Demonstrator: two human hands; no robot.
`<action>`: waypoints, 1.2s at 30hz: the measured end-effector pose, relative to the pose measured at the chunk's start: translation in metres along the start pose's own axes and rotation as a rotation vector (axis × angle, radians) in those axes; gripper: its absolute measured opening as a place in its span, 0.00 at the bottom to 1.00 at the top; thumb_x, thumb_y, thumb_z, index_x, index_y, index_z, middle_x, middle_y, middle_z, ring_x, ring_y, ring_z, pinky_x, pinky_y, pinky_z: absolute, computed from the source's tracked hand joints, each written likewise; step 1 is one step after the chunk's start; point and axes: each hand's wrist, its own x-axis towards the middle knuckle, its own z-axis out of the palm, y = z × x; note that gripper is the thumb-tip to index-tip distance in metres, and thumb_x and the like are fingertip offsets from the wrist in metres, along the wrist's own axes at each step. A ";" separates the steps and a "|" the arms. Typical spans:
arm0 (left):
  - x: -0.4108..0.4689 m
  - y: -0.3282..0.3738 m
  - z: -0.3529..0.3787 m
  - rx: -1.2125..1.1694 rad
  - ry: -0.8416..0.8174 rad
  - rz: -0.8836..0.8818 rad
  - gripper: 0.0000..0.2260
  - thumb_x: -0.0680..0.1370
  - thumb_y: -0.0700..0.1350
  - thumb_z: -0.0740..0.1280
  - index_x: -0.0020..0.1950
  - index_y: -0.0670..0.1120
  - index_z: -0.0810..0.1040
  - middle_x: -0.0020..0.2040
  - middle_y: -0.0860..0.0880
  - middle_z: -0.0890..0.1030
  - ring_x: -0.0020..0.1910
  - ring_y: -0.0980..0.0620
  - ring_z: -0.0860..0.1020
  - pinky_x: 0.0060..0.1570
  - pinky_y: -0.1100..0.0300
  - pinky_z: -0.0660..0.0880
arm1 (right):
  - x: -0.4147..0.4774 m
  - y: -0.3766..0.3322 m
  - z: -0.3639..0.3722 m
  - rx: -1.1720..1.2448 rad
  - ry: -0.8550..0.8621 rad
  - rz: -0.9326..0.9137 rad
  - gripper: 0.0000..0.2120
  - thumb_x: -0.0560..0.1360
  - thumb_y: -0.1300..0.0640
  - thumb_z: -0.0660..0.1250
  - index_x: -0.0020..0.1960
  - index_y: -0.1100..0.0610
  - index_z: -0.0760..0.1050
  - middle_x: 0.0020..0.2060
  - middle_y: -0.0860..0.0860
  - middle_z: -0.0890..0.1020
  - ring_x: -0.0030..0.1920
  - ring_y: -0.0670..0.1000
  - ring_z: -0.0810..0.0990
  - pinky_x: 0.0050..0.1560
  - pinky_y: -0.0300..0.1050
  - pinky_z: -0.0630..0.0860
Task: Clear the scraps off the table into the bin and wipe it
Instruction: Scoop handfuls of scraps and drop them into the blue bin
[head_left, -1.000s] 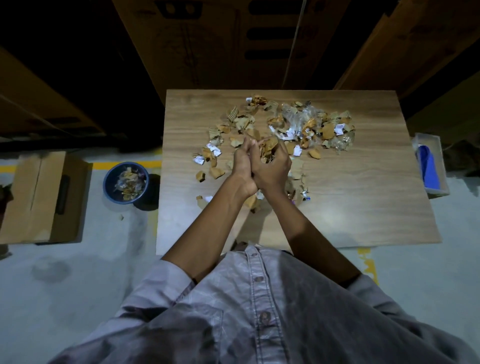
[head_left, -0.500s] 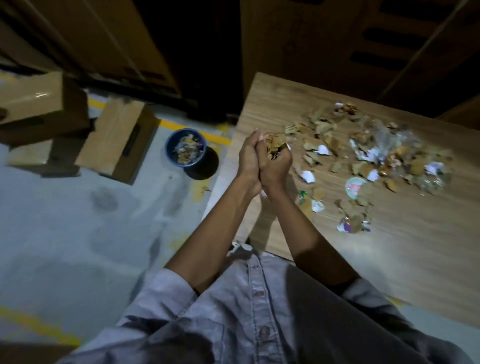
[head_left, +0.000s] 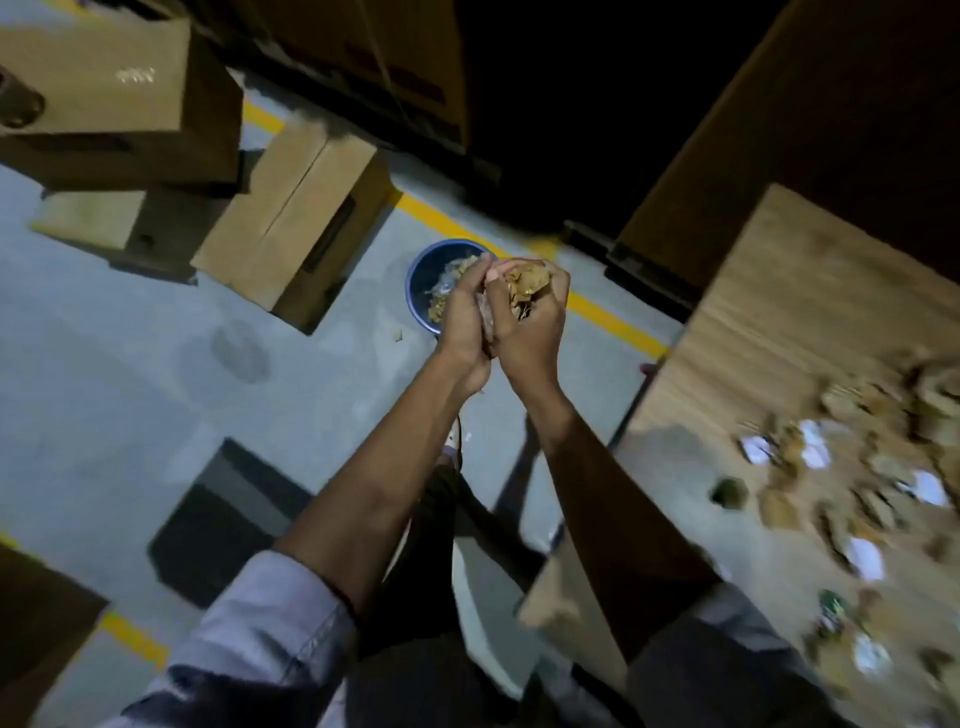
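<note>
Counts: two hands, one bin, one table, four boxes, one handful.

The left hand (head_left: 461, 319) and right hand (head_left: 531, 325) are pressed together just above frame centre. Both are cupped round a handful of brown cardboard scraps (head_left: 524, 287). The right fingers curl tightly over the top of it; the left fingers curve up against its side, less bent. The handful looks crumpled, tan and flaky, bulging out between the fingertips.

The round blue plastic bin (head_left: 422, 275) stands on the grey concrete floor (head_left: 130, 389) at 11 o'clock of the hands, its right rim covered by them. It already holds scraps (pale and brown, blurred).

The wood-grain table (head_left: 779, 312) fills 3 o'clock and is cut off by the frame edge. Loose brown and white scraps (head_left: 831, 467) lie on it from 3 to 5 o'clock, motion-blurred and too smeared to count.

Three brown cardboard boxes (head_left: 296, 218) cluster at 10 o'clock; a fourth is cut off at 8 o'clock. One yellow floor line (head_left: 613, 318) runs behind the bin. One dark rectangular patch (head_left: 223, 519) on the floor at 8 o'clock is hard to make out. The palms and most of the handful are hidden.
</note>
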 end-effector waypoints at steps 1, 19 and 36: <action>0.030 0.008 -0.018 0.020 0.020 -0.025 0.18 0.86 0.53 0.58 0.61 0.41 0.79 0.49 0.46 0.84 0.48 0.50 0.83 0.45 0.59 0.79 | 0.017 0.022 0.023 0.034 -0.002 0.070 0.11 0.74 0.44 0.71 0.54 0.32 0.75 0.58 0.57 0.80 0.56 0.54 0.82 0.59 0.49 0.80; 0.386 -0.050 -0.217 0.200 0.199 -0.339 0.14 0.84 0.55 0.60 0.51 0.49 0.80 0.48 0.47 0.84 0.48 0.45 0.82 0.48 0.49 0.79 | 0.189 0.381 0.171 0.503 0.028 0.798 0.28 0.77 0.46 0.73 0.73 0.57 0.75 0.67 0.61 0.81 0.66 0.64 0.81 0.66 0.65 0.78; 0.397 -0.060 -0.241 0.123 0.258 -0.294 0.27 0.85 0.60 0.53 0.83 0.53 0.59 0.83 0.49 0.59 0.82 0.42 0.56 0.77 0.36 0.51 | 0.190 0.372 0.152 0.294 -0.033 1.022 0.30 0.85 0.34 0.54 0.79 0.50 0.67 0.81 0.53 0.65 0.79 0.62 0.63 0.62 0.63 0.70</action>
